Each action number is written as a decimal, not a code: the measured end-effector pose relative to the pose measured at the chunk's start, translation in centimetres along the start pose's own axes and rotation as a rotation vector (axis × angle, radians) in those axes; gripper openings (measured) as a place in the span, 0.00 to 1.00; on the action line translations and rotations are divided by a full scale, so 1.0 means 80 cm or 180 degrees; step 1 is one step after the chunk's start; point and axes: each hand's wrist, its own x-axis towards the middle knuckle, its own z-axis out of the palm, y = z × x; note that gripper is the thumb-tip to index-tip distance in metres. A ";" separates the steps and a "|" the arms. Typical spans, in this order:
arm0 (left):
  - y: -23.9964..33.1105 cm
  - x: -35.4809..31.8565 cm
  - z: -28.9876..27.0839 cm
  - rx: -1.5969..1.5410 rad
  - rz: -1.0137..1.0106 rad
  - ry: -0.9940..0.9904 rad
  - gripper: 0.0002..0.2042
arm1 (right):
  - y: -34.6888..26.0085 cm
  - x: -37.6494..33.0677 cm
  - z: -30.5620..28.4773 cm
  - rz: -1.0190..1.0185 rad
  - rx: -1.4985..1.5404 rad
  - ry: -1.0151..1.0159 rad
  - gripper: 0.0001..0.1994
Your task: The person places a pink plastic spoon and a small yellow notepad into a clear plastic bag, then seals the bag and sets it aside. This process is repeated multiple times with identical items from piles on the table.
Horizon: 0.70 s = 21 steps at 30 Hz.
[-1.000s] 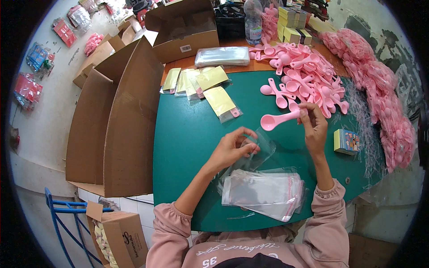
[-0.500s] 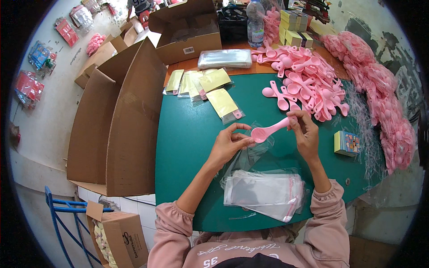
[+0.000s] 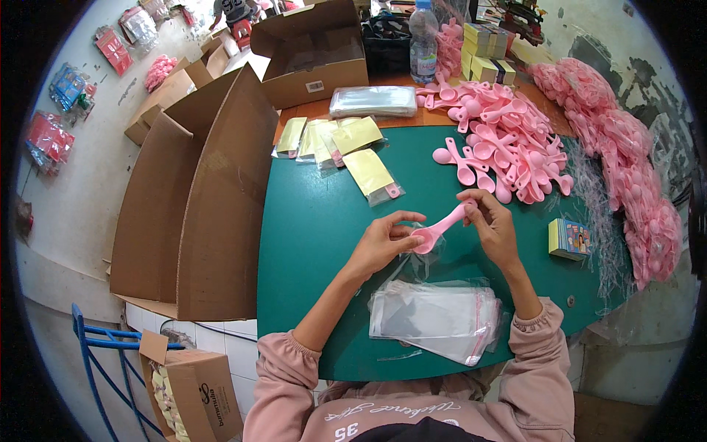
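Moved down: 1 pink spoon (image 3: 440, 227) | 2 hands: left (image 3: 383, 243) pinches clear bag (image 3: 421, 259), right (image 3: 493, 228) grips handle

Counted approx: 5 yellow packets (image 3: 368, 172), 1 water bottle (image 3: 423, 40), 2 stacks clear bags (image 3: 434, 318), 1 blue chair (image 3: 103, 346).

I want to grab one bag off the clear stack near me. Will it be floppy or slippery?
Probably floppy: the clear bags are thin film, and the one at the left hand sags and crinkles. Likely slippery too, since the glossy stack has fanned out unevenly. It looks very light, so a push may shift several bags together.
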 end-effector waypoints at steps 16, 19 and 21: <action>0.009 0.003 0.000 0.0165 -0.0150 -0.0647 0.16 | -0.001 0.000 0.005 -0.0182 0.0561 0.0312 0.07; 0.023 0.011 -0.001 -0.0009 -0.0248 -0.0866 0.17 | -0.001 -0.006 0.007 -0.0017 0.0484 0.0076 0.09; 0.022 0.019 -0.004 0.0154 -0.0089 -0.0869 0.17 | -0.008 -0.007 0.011 -0.0426 0.0187 -0.0222 0.15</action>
